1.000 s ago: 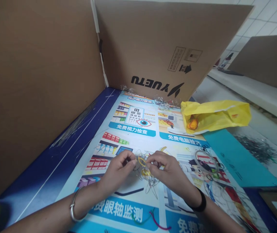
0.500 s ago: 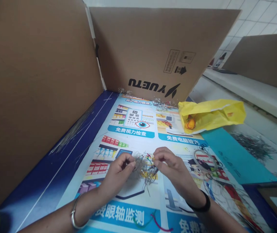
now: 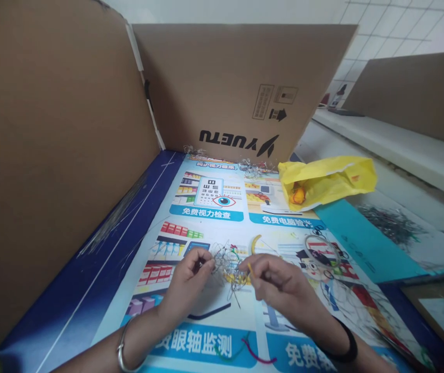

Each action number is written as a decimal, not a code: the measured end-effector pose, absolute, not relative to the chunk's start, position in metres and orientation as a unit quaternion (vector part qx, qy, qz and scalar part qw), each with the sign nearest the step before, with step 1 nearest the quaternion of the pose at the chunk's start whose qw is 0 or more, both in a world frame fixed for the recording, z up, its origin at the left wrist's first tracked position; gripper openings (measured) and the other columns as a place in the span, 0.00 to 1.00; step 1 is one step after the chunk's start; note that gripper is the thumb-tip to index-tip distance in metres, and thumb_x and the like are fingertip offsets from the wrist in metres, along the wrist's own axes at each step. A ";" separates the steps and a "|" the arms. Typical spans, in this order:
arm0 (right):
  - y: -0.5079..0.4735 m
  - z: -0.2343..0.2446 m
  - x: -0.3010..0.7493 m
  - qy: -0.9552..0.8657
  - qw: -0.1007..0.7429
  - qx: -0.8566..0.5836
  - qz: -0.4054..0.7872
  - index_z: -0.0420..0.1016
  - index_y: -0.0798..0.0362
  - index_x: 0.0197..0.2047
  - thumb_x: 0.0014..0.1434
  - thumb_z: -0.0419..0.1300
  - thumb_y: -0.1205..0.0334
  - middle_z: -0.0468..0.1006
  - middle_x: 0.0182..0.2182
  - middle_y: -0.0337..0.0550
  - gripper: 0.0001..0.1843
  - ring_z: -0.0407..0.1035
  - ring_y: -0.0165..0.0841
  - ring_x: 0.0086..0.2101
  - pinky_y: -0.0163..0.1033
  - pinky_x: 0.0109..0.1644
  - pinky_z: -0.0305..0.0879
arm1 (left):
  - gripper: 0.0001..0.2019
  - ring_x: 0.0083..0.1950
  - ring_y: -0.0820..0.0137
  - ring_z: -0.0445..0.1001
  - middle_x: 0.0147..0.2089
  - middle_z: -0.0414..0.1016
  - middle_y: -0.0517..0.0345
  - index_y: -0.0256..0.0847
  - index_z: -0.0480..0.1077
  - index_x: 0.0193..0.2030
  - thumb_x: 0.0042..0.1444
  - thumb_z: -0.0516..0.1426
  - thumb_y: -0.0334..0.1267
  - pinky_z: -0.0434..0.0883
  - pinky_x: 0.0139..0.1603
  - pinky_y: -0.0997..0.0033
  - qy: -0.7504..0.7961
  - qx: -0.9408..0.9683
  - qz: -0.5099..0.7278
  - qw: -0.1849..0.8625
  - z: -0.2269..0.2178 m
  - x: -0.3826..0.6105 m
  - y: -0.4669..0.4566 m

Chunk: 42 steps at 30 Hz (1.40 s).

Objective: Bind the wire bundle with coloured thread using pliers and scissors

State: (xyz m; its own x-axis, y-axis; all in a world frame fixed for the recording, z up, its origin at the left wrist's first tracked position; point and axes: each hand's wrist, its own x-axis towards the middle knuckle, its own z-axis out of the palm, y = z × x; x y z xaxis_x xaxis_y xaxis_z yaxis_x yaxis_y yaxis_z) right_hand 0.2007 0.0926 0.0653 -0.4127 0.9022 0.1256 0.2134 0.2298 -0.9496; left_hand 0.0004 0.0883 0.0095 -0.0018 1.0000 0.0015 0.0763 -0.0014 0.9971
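My left hand (image 3: 186, 282) is closed in a pinch on the left side of a tangle of thin metal wires (image 3: 227, 261) with yellow, red and green bits in it. A silver bangle sits on that wrist. My right hand (image 3: 278, 285), with a black band on its wrist, is closed too, pinching a small yellow piece (image 3: 250, 268) at the tangle's right side. Both hands hover just above a printed eye-care poster (image 3: 206, 207) that covers the table.
Cardboard walls (image 3: 51, 129) stand at the left and back. A yellow plastic bag (image 3: 326, 178) lies at the back right. Loose wires (image 3: 116, 215) lie along the left wall, a wire pile (image 3: 390, 225) at right. Coloured strands (image 3: 245, 352) lie near me.
The view has tilted and shifted slightly. My right hand has drawn a little toward me and to the right, with the yellow piece pinched. The left hand keeps its hold on the tangle.
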 end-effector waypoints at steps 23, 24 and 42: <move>0.068 0.043 0.193 -0.825 0.350 -0.321 0.305 0.66 0.52 0.33 0.55 0.52 0.76 0.72 0.33 0.43 0.09 0.68 0.31 0.34 0.35 0.37 0.66 | 0.05 0.33 0.72 0.62 0.32 0.63 0.61 0.41 0.63 0.37 0.59 0.52 0.39 0.62 0.35 0.73 0.525 0.524 0.475 0.473 0.012 0.001 0.084; 0.067 0.040 0.193 -0.828 0.349 -0.324 0.297 0.66 0.52 0.33 0.55 0.52 0.76 0.72 0.33 0.44 0.09 0.68 0.31 0.35 0.35 0.38 0.67 | 0.05 0.34 0.72 0.63 0.32 0.63 0.61 0.41 0.63 0.38 0.60 0.52 0.39 0.63 0.36 0.73 0.526 0.522 0.475 0.475 0.012 0.001 0.084; 0.060 0.012 0.198 -0.853 0.396 -0.293 0.172 0.69 0.55 0.40 0.55 0.54 0.76 0.72 0.39 0.49 0.10 0.69 0.34 0.41 0.38 0.44 0.69 | 0.07 0.35 0.72 0.66 0.31 0.68 0.61 0.40 0.64 0.33 0.60 0.52 0.39 0.62 0.38 0.73 0.530 0.507 0.471 0.490 0.015 -0.005 0.091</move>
State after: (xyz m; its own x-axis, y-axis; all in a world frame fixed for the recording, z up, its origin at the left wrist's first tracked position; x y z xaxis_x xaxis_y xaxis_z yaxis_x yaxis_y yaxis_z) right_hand 0.1982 0.0605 0.0123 -0.5147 0.6368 0.5740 0.3641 0.7685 -0.5261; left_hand -0.0051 0.0912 0.0151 -0.0058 0.9991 -0.0413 0.0752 0.0417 0.9963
